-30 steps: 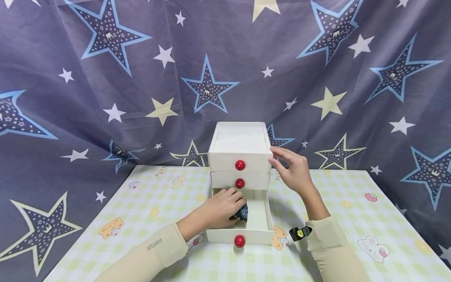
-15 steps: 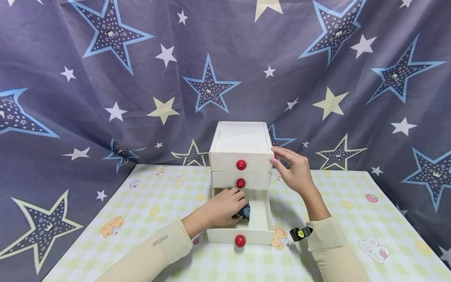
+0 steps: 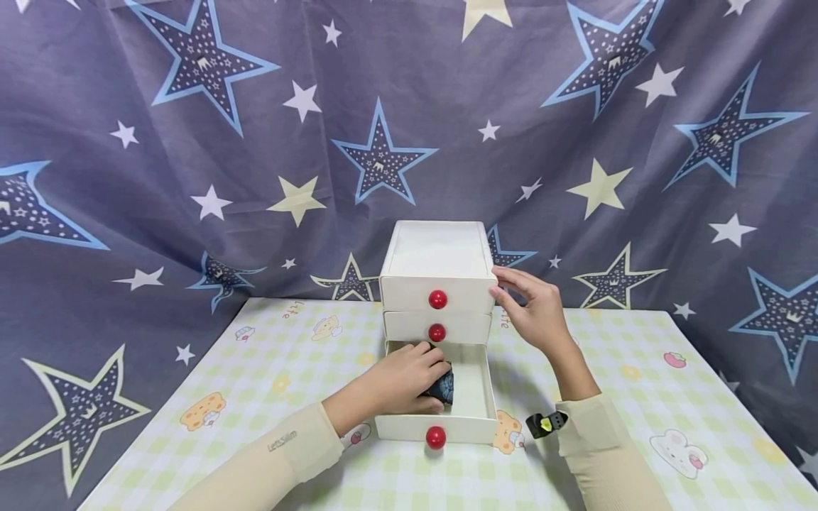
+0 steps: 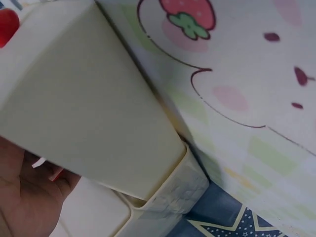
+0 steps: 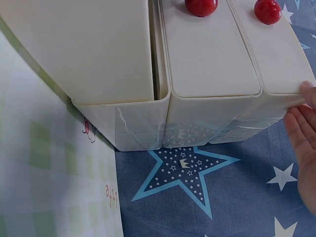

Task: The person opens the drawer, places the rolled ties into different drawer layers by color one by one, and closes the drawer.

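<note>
A white three-drawer cabinet (image 3: 437, 257) with red knobs stands at the back of the table. Its bottom drawer (image 3: 476, 404) is pulled out toward me. My left hand (image 3: 404, 378) reaches into that drawer and grips a small dark blue patterned object (image 3: 443, 387), mostly hidden by the fingers. My right hand (image 3: 532, 306) rests with straight fingers against the cabinet's upper right corner. In the right wrist view the fingertips (image 5: 302, 123) touch the cabinet's top edge (image 5: 276, 101). The left wrist view shows the drawer's outer side (image 4: 94, 113) and part of the palm (image 4: 24, 202).
The table carries a pale green checked cloth with cartoon prints (image 3: 652, 397). A starry blue-grey curtain (image 3: 192, 142) hangs right behind the cabinet. A small black and yellow device (image 3: 545, 423) sits at my right wrist.
My left hand has shifted slightly inside the drawer with the dark object, which now sits a little lower under the fingers. The right hand has not moved.
</note>
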Demonstrator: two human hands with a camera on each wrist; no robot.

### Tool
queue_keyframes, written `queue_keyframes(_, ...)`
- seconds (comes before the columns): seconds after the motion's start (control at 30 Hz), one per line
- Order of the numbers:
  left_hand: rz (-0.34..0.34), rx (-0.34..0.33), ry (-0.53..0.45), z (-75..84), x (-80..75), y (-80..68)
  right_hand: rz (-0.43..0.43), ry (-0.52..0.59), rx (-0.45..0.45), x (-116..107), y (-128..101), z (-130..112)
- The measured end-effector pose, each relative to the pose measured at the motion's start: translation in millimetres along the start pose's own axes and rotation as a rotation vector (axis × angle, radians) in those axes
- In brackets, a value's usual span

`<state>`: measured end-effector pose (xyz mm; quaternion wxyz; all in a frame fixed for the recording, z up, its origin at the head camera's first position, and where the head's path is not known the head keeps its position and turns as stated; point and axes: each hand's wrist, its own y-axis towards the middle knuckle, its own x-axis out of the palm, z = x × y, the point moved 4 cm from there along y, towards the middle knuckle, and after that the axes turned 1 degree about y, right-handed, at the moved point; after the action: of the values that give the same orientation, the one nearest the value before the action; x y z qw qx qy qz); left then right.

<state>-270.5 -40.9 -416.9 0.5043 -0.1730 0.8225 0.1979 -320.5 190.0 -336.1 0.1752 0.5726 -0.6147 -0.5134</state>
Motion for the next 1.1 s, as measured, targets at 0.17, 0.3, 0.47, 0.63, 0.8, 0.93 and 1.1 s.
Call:
queue_keyframes(0.17,0.028,0.034,-0.015,2.0,-6.0,-1.1,0.003,-0.003,-0.001,-1,-1,0)
queue_keyframes(0.3,0.046,0.063,-0.012,4.3,-8.1,-2.3,0.002,-0.011,0.001,0,-1,1)
queue_keyframes(0.47,0.065,0.081,-0.063,3.5,-9.5,-3.5,0.004,-0.01,0.0,0,-1,0)
queue_keyframes(0.63,0.077,0.084,-0.101,0.9,-10.4,-3.4,0.003,-0.005,0.009,0,-1,0)
queue_keyframes(0.8,0.083,0.093,-0.088,1.3,-13.9,-4.0,0.002,-0.004,0.013,0,-1,0)
queue_keyframes(0.93,0.095,0.085,-0.073,1.8,-17.2,-4.5,0.002,-0.006,0.015,0,0,0)
queue_keyframes(1.1,0.112,0.085,-0.037,3.8,-26.3,-5.2,0.002,-0.01,0.021,0,0,-1)
